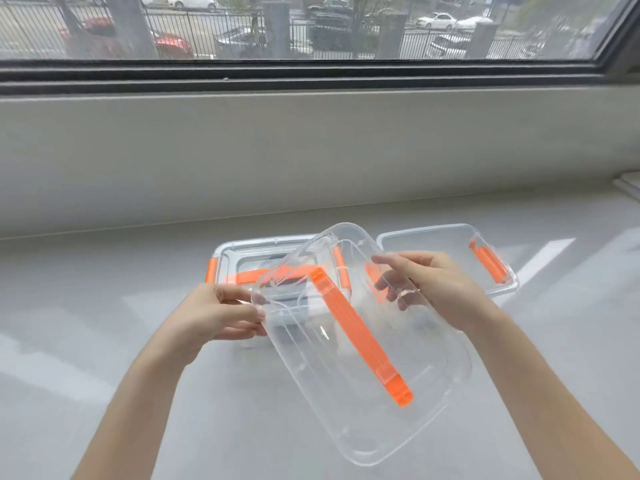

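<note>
Soft daylight from the window; edges bowed (hands slightly blurred).

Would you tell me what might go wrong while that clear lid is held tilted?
The clear lid is tilted, gripped only at its edges by the left hand and right hand, so it may slip and drop. Its far end overlaps the closed box and could knock it. The right hand might bump the open box.

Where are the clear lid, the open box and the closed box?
clear lid point(360, 341): head view, on its orange handle.
open box point(446, 249): head view, on its bare inside.
closed box point(242, 258): head view, on the left part of its top.
</note>
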The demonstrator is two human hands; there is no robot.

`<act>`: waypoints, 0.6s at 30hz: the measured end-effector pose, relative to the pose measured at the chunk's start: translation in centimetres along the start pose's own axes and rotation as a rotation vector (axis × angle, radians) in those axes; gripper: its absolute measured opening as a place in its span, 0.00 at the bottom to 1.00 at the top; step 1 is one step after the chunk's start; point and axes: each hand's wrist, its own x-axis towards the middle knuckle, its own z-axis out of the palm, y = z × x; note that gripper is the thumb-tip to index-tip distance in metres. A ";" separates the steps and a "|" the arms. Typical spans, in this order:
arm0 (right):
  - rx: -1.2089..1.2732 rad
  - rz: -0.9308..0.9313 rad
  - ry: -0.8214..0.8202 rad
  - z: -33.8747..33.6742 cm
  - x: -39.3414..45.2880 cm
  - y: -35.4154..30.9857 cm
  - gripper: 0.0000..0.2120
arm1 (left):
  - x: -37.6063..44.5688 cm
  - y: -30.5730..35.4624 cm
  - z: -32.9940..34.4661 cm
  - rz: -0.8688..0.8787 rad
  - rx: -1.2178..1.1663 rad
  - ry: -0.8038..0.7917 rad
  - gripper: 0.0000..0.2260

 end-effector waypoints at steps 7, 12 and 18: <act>-0.119 -0.137 -0.048 -7.4 -2.4 -6.4 0.11 | 3.3 3.6 7.4 0.154 -0.208 -0.016 0.05; -0.430 -0.376 -0.153 -9.3 -4.7 -7.0 0.11 | 6.0 5.3 12.3 0.156 -0.507 -0.095 0.14; -0.716 -0.391 -0.083 -10.2 -1.9 0.2 0.12 | 8.3 4.4 18.4 0.286 -0.279 0.013 0.13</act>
